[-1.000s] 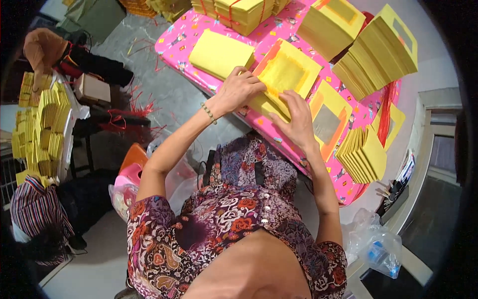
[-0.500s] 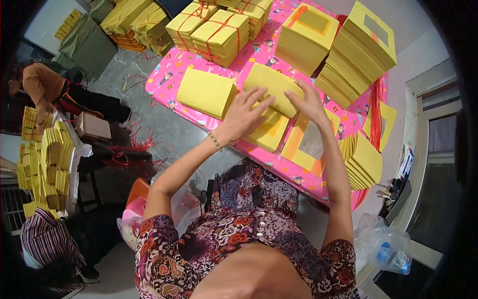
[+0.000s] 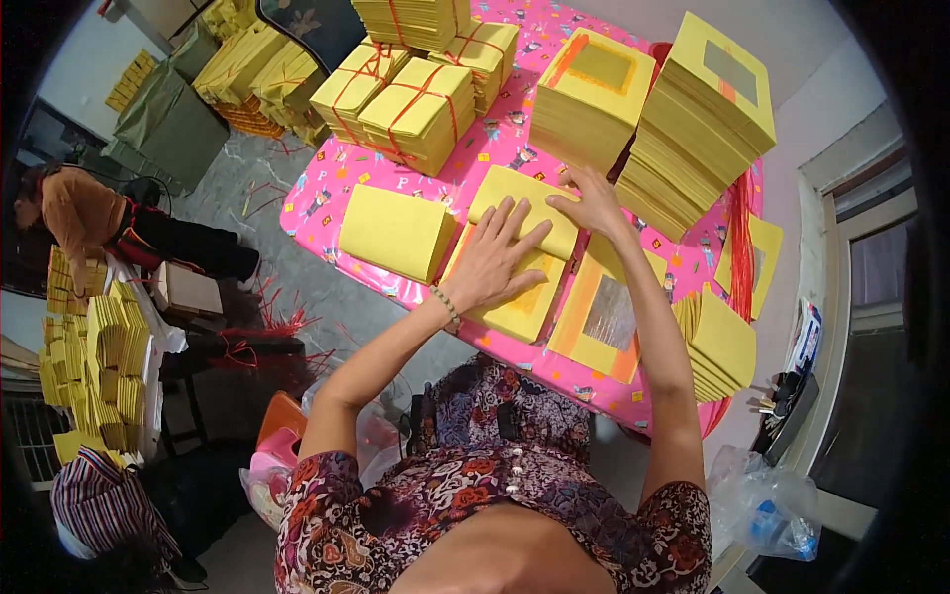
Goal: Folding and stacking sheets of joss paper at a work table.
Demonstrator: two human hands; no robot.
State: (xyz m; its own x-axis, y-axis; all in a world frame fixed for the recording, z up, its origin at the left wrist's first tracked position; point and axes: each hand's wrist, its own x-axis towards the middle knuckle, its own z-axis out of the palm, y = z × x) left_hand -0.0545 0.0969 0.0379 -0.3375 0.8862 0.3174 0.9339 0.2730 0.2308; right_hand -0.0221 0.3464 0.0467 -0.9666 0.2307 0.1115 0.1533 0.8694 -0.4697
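My left hand (image 3: 487,265) lies flat with fingers spread on a folded yellow paper piece (image 3: 524,188). Its lower fingers reach over the yellow stack (image 3: 520,319) beneath that piece. At the piece's far right corner rests my right hand (image 3: 594,206), thumb apart from its slightly bent fingers, gripping nothing that I can see. Left of my hands is a folded yellow paper stack (image 3: 396,230). Near my right forearm lies a yellow paper piece with a clear window and orange strips (image 3: 569,332).
Tall yellow paper stacks (image 3: 693,139) and red-tied bundles (image 3: 421,109) stand at the back of the pink table (image 3: 317,233). Fanned yellow pieces (image 3: 720,342) and red strings (image 3: 740,238) lie at right. Far left, a person (image 3: 79,208) bends over another table of yellow bundles.
My left hand has come down flat onto the folded yellow piece, which now lies flatter. My right hand stays at its far right corner. The whole view has shifted slightly.
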